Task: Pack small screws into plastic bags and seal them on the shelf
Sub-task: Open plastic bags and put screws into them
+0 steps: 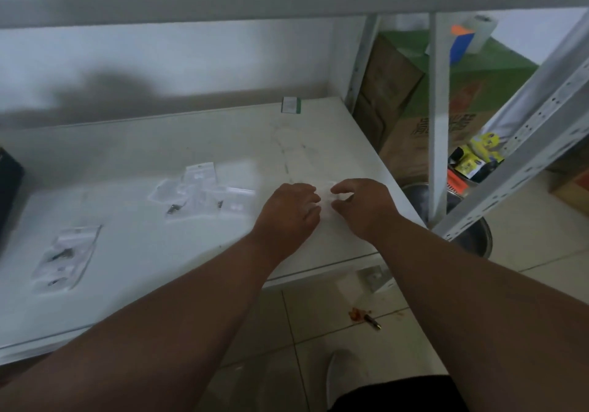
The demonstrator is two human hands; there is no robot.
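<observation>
Partway through: I'm working one clear bag [325, 199] between my hands.
Left hand [291, 212] and right hand [363, 204] are curling fingertips on it; contents unclear. Filled bags [65, 257] are lying on the shelf [127, 300]; more bags [199, 193] are waiting.

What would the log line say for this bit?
left hand: on clear bag | right hand: pinching it | filled bags: lying left | shelf
</observation>
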